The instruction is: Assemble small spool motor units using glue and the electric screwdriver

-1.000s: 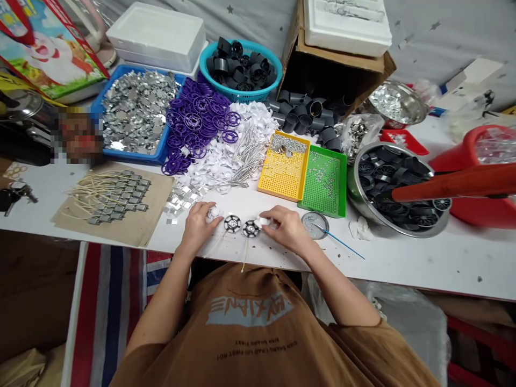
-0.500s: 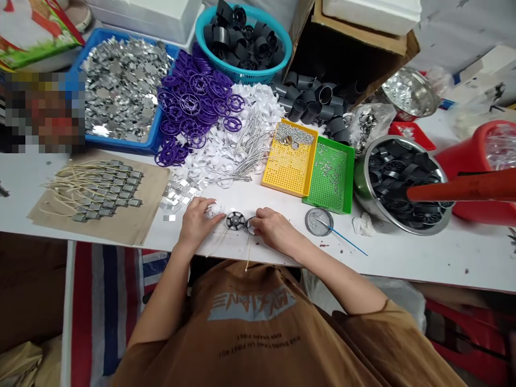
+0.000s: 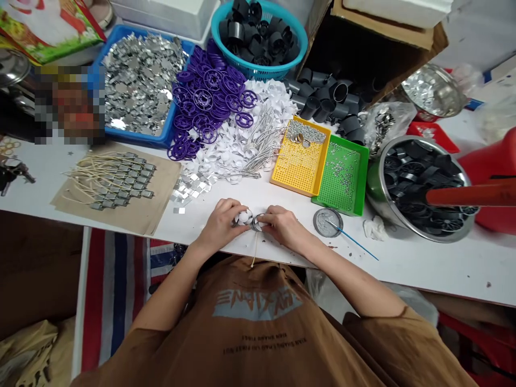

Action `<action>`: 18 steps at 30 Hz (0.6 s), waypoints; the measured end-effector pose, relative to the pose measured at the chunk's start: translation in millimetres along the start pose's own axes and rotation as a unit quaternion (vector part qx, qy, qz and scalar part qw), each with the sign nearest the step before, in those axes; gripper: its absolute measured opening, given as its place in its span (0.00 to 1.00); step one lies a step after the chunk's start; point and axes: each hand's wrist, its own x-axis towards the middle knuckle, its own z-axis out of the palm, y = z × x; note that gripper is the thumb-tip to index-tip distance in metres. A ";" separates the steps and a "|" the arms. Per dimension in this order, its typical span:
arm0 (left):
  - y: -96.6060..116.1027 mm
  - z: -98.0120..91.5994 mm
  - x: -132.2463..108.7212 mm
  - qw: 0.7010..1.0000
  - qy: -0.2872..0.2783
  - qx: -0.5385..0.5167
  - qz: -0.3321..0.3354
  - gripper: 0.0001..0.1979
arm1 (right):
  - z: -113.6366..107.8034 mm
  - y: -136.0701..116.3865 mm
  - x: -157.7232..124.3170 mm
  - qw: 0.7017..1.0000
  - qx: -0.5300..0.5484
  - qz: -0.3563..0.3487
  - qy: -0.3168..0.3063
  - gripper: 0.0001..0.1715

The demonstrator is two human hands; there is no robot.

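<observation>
Low in the middle of the frame, the left hand (image 3: 220, 226) and right hand (image 3: 284, 227) meet near the front edge of the bench (image 3: 423, 274), their fingers curled and drawn close together. The left hand pinches a white paper cluster (image 3: 244, 217). The right hand pinches a black plastic ring (image 3: 258, 222), held just beside the cluster, though the fingers hide exactly how the two meet. A pale cord (image 3: 255, 251) hangs down between them, apparently clear of the fingers.

The supplies seem fanned out behind the hands for easy reach: white paper petals (image 3: 226, 150) and purple plastic wheels (image 3: 203, 97) lie upper centre, a yellow perforated tray (image 3: 290, 172) and green perforated tray (image 3: 342, 183) sit just right of them, and a dish of grey paste (image 3: 327, 222) with a blue-handled brush (image 3: 355, 244) rests nearest the right hand.
</observation>
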 end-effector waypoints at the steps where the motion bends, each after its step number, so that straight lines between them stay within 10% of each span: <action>1: -0.5 3.8 0.2 1.000 0.000 0.007 0.002 0.19 | -0.7 0.9 -2.1 1.000 0.011 -0.006 0.005 0.13; 9: -8.6 17.8 -4.3 0.999 0.037 -0.018 -0.004 0.19 | -5.5 -20.5 11.7 0.994 0.021 -0.069 0.079 0.15; 18: -23.6 26.5 -7.5 0.993 0.062 -0.097 -0.015 0.26 | 7.1 -35.2 45.6 0.990 -0.128 -0.048 -0.040 0.07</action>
